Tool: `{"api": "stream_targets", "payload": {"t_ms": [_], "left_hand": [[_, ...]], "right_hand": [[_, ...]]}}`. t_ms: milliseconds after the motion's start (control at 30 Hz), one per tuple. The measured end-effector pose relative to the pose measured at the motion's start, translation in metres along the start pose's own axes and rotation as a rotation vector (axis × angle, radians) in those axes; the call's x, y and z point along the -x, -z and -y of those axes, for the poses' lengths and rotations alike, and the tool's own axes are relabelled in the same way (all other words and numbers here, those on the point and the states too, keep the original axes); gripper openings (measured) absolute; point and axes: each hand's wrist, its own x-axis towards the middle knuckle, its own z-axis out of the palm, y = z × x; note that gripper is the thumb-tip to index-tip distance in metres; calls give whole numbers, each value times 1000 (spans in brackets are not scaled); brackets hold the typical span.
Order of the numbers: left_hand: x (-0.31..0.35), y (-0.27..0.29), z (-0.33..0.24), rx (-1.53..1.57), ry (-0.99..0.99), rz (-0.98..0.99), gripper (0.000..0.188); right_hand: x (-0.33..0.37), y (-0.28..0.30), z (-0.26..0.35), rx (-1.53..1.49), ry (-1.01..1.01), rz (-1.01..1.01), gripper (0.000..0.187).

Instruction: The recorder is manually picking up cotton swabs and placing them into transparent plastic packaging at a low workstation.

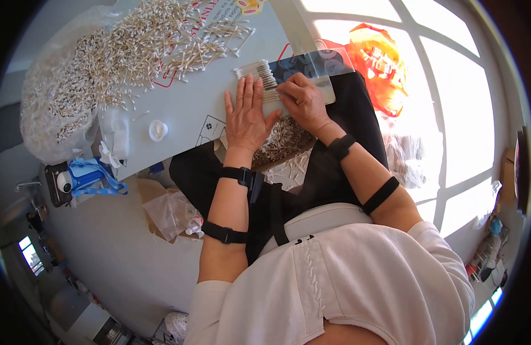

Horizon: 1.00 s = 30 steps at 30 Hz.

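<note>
A neat row of cotton swabs [257, 71] lies side by side at the near edge of the pale table. My left hand [246, 115] lies flat with its fingers stretched, the fingertips at the lower end of that row. Just right of the row, my right hand [303, 100] is closed, its thumb and fingers pressed together; what they grip, if anything, is hidden. Beyond it is a dark, partly clear plastic sheet or pouch [308, 62]. Under my hands, an open cardboard box [292, 155] by my lap holds many loose swabs.
A big heap of cotton swabs [144, 49] spills from a clear plastic bag [41, 123] across the table [179, 112]. A small round white container [158, 130] stands nearer. An orange plastic bag [377, 69] sits at right. A blue strapped item [87, 177] is by the table's left corner.
</note>
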Motion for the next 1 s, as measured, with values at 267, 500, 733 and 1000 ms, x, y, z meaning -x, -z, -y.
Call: {"api": "stream_targets", "payload": {"t_ms": [267, 500, 733, 1000], "left_hand": [[1, -1, 1, -8, -3, -4, 85], [1, -2, 2, 4, -6, -8, 86], [1, -2, 1, 7, -2, -2, 86], [1, -1, 1, 8, 3, 4, 86]], "right_hand": [[-5, 3, 5, -49, -129, 25, 18], [-12, 3, 6, 44, -144, 63, 21], [-14, 2, 7, 70, -159, 66, 20], [-13, 1, 7, 89, -140, 51, 17]]}}
